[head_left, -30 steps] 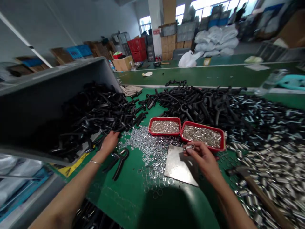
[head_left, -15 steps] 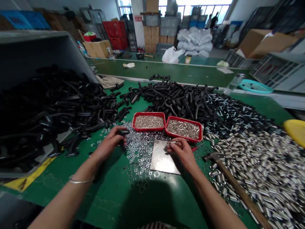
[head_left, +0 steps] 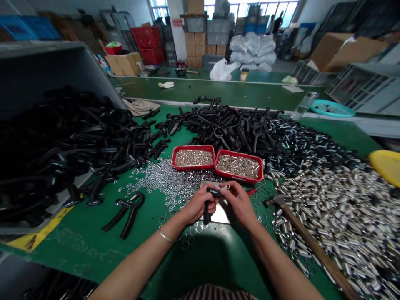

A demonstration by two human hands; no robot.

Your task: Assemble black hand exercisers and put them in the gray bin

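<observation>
My left hand [head_left: 203,203] is closed around a black plastic handle [head_left: 213,192], whose lower end points down toward a metal plate [head_left: 220,214]. Close beside it, my right hand [head_left: 239,202] pinches a small coil spring [head_left: 225,186] at the handle's upper end; fingers partly hide the spring, and whether it touches the handle I cannot tell. Both hands are above the plate. On the table to the left lies a black two-handled piece [head_left: 131,210] with its legs spread and a spring near its top.
Red trays [head_left: 193,167] of small metal parts stand behind my hands. Nuts and rings [head_left: 168,185] are scattered left of the plate. A hammer [head_left: 308,237] lies beside heaped springs [head_left: 340,221] on the right. Black parts [head_left: 231,129] are piled behind, and more fill a grey bin [head_left: 103,79].
My left hand has moved right with the black handle, to meet my right hand over the plate. The two-handled piece now shows on the left, where my forearm was. The view has shifted slightly.
</observation>
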